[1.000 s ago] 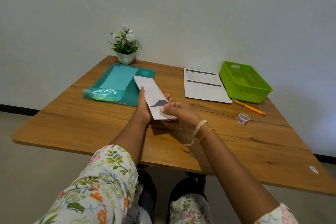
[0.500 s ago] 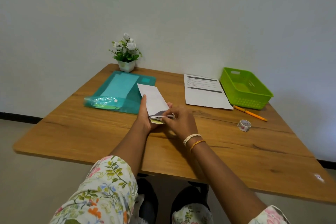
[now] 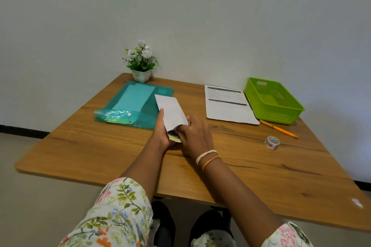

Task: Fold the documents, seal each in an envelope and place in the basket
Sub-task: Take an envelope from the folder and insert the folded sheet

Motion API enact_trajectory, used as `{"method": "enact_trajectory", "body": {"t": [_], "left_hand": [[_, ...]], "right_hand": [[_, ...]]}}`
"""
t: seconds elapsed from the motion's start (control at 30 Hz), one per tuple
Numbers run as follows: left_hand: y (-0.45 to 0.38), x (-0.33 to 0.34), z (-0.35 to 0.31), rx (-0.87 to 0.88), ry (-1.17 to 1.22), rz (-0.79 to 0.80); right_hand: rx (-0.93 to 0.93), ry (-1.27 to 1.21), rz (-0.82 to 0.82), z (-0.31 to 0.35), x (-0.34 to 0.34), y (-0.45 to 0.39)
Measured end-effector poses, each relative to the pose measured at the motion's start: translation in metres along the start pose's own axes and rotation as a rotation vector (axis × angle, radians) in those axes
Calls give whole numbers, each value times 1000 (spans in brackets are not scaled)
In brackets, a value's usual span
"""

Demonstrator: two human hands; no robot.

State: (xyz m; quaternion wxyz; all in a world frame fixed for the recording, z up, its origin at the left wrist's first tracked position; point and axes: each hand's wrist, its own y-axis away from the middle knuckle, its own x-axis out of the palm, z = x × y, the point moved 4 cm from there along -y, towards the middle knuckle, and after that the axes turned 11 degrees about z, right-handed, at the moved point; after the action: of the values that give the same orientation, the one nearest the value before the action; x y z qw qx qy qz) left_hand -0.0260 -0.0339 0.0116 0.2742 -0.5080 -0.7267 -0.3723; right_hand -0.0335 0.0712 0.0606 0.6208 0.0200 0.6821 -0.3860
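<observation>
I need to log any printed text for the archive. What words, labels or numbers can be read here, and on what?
Nothing is legible.
Printed document: dark header bars and text lines, too small to read.
Tape roll: pattern only, blurred.
Envelope: blank on the side shown.

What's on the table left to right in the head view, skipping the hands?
teal folder → flower pot → envelope → printed sheet → green basket; pencil and tape roll overlap the basket's span, so omitted.

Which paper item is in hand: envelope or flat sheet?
The white envelope, gripped by both the left hand and right hand; the printed sheet lies untouched beside the basket.
</observation>
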Motion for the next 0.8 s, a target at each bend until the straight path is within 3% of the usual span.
{"method": "enact_trajectory", "body": {"t": [0.17, 0.27, 0.4, 0.47, 0.53, 0.6, 0.8], "left_hand": [[-2, 1, -3, -30, 57, 93], [-7, 0, -1, -15, 89, 105], [-12, 8, 5, 71, 94, 160], [-15, 8, 6, 102, 25, 162], [-14, 11, 7, 118, -58, 141], [-12, 13, 10, 120, -126, 100], [-14, 10, 11, 238, -246, -48]], "right_hand": [[-2, -141, 194, -13, 15, 15], [65, -432, 101, -19, 7, 30], [654, -880, -148, -50, 13, 37], [934, -1413, -163, -63, 24, 35], [974, -1850, -157, -66, 26, 33], [1034, -1795, -118, -73, 28, 36], [1203, -1031, 76, -114, 31, 41]]}}
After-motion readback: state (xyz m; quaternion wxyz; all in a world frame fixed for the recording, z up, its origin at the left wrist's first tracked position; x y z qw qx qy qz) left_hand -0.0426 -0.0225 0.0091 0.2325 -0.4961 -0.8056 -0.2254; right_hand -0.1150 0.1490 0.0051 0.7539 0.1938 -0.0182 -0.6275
